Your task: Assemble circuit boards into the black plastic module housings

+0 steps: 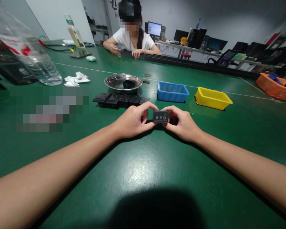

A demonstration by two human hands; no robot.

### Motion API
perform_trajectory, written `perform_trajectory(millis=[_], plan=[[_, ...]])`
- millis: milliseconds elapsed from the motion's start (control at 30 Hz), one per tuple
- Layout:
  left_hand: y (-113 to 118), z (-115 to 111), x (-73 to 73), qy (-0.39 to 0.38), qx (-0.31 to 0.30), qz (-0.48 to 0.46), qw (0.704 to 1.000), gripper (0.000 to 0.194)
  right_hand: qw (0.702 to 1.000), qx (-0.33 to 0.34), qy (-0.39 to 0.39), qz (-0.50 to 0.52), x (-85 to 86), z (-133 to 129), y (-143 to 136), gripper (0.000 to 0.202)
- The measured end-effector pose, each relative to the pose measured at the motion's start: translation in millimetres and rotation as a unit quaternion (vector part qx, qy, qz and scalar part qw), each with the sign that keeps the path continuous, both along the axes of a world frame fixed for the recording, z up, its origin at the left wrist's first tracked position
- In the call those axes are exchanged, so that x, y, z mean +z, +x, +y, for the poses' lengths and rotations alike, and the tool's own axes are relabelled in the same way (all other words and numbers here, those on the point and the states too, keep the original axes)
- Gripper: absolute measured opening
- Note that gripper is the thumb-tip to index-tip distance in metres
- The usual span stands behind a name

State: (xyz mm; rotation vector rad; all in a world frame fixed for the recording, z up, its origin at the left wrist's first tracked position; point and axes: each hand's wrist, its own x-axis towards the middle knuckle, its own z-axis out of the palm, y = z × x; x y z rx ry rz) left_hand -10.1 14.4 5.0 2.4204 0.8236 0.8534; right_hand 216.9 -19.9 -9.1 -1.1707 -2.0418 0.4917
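Where monitors (pixel 154 28) line the wall (pixel 219 19), glossy green table (pixel 138 162), black block (pixel 160 116)

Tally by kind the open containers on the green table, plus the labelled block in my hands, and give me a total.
Round metal dish: 1
Small bins: 2 (blue bin, yellow bin)
Orange basket, cut off by the picture's right edge: 1
SPD block, between left hand and right hand: 1
Total: 5
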Motion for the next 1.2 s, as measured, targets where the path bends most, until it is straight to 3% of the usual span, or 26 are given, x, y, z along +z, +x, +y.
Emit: perform_trajectory(millis=[1200], plan=[[0.3,0.5,0.3,0.002,0.001,0.003,1.000,0.031,1.000,0.000,0.002,-0.004,-0.4,0.2,0.5,0.033]])
